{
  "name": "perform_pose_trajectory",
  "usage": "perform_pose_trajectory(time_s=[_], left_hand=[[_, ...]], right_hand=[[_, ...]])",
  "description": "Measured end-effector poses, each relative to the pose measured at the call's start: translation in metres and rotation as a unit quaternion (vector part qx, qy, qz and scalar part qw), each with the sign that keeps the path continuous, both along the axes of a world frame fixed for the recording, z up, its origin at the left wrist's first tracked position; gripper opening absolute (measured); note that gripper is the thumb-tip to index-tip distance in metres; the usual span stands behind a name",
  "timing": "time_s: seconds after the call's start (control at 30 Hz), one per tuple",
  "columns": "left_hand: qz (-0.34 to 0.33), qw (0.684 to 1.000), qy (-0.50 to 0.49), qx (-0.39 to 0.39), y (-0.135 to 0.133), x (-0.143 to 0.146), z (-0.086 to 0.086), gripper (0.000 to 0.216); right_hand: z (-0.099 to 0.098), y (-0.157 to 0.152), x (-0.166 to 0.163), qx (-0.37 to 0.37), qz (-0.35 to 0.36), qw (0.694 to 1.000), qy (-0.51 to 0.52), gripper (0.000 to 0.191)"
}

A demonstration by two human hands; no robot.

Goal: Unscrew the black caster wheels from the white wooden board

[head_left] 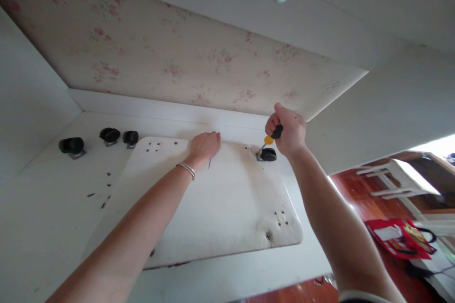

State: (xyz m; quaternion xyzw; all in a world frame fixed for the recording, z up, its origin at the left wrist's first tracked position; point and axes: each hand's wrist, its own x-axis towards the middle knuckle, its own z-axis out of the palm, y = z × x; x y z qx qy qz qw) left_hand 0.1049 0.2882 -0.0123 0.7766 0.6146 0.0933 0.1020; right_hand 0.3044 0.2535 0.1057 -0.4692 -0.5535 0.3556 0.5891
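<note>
My right hand is closed around a screwdriver with a black and yellow handle. Its tip points down at a black caster wheel fixed near the far right corner of a white rounded board. My left hand rests on the far edge of the board with its fingers curled over the edge. A silver bangle sits on that wrist. Groups of small screw holes show at the board's other corners.
Three loose black caster wheels lie on the white surface at the left, with several small dark screws near them. A floral-papered wall rises behind. At the right are a wooden floor, a red bag and white furniture.
</note>
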Motion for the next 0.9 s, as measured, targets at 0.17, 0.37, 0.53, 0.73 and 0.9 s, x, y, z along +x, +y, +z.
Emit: perform_pose_trajectory(time_s=[0.17, 0.37, 0.53, 0.73, 0.9], left_hand=[[0.002, 1.0, -0.001, 0.004, -0.001, 0.0, 0.001, 0.057], [0.003, 1.0, -0.001, 0.007, 0.0, 0.0, 0.0, 0.056], [0.002, 1.0, 0.0, 0.011, 0.0, -0.001, -0.001, 0.057], [0.0, 1.0, -0.005, 0.007, 0.0, -0.001, 0.0, 0.058], [0.003, 1.0, -0.005, -0.001, 0.0, 0.0, -0.001, 0.058]], right_hand=[[0.011, 0.007, 0.015, -0.055, 0.064, 0.996, -0.018, 0.044], [0.0, 0.001, -0.002, 0.04, -0.1, 0.993, -0.043, 0.042], [0.006, 0.001, 0.016, -0.054, 0.1, 0.993, -0.022, 0.048], [-0.003, 0.007, 0.01, 0.05, -0.196, 0.977, -0.068, 0.035], [-0.014, -0.002, 0.002, 0.061, -0.102, 0.993, 0.001, 0.036]])
